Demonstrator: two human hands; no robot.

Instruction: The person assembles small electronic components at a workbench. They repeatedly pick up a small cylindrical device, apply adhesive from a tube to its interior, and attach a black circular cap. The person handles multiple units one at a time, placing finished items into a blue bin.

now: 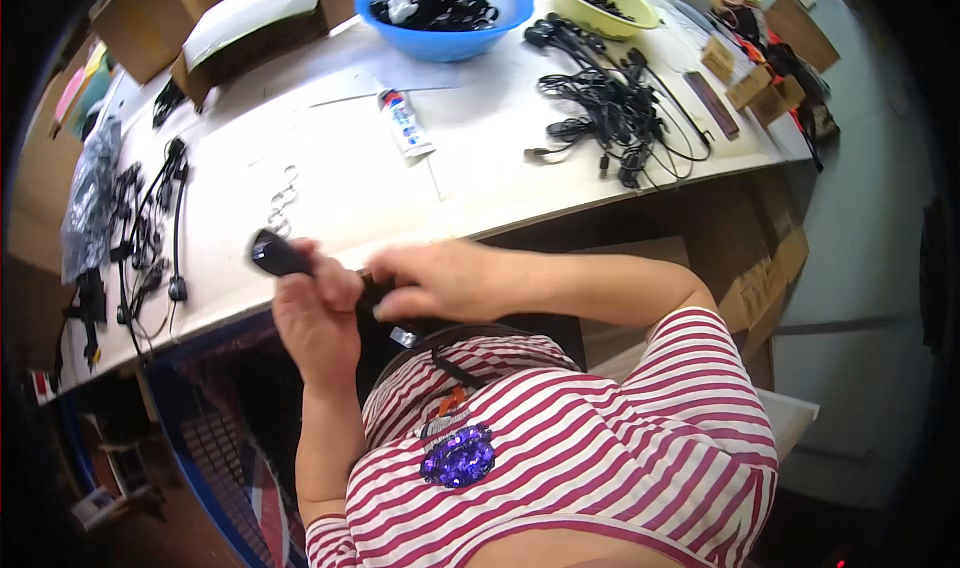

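Note:
My left hand (pixel 322 313) is closed around a glossy black rounded piece (pixel 279 254), held up just in front of the table edge. Its front end pokes out past the thumb. Beside it, my right hand (pixel 440 276) is closed, with its fingers bent at a dark part between the two hands. Blur hides what that part is and whether it belongs to the black piece. Below the hands, a silvery plug end (pixel 403 337) shows on a thin black cable (pixel 480 328) that curves across my lap. Several small pale rings (pixel 281 208) lie on the table beyond my left hand.
On the white table (pixel 340 183) lie a tube (pixel 405 124), black cables (pixel 610 103) at right and black gooseneck parts (pixel 150 218) at left. Behind are a blue basin (pixel 445 43) of black parts, a yellow basin (pixel 640 26) and a cardboard box (pixel 260 33).

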